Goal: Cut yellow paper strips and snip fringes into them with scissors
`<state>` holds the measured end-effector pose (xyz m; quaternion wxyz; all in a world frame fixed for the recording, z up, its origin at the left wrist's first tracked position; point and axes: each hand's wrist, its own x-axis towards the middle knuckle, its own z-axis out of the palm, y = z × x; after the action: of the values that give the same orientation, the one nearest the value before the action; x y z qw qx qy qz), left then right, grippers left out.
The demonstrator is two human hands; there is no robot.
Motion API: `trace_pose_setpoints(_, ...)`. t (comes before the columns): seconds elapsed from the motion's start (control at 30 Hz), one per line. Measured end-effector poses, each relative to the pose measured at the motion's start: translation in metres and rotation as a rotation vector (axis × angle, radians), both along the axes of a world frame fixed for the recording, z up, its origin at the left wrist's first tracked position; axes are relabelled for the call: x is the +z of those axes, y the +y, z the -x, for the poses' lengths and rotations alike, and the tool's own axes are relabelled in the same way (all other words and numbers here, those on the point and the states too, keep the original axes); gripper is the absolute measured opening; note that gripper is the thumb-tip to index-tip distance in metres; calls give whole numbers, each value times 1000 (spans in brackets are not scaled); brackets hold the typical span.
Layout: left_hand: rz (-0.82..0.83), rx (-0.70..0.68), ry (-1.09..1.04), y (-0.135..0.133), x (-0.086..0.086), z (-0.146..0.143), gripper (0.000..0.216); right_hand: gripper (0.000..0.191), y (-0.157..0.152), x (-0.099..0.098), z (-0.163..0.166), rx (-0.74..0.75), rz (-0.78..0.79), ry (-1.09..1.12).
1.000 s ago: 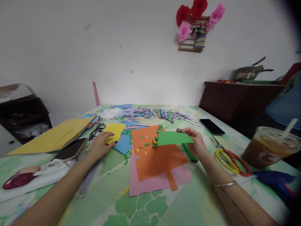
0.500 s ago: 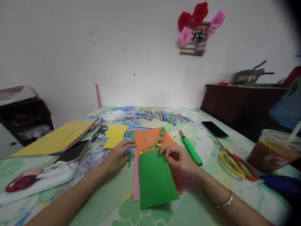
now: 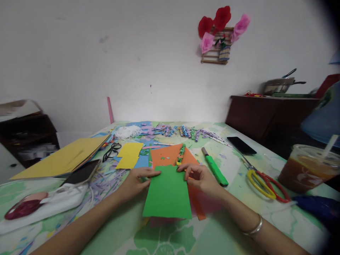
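Pinching opposite sides of a green sheet, the left hand and right hand are both loosely curled.

My left fingers: on the upper left corner of the green sheet.
My right fingers: holding its upper right corner.
Behind the sheet: orange paper, partly hidden.
Desk, my right: 1 green-handled cutter, 1 pair of scissors, 1 black phone.
Desk, my left: yellow paper, black glasses.
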<state>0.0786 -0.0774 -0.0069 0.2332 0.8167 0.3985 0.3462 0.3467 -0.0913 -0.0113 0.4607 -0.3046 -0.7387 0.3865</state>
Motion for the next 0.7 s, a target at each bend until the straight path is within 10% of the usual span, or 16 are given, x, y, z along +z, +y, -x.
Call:
trace_pose_setpoints(0.23,-50,261,-172,15,-5,14,35,14,-2,4,-4,-337,-29,-456)
trace_pose_setpoints(0.7,95,318,-404,19,-3,15,38,25,1,-2,-15,-378,121,-1081)
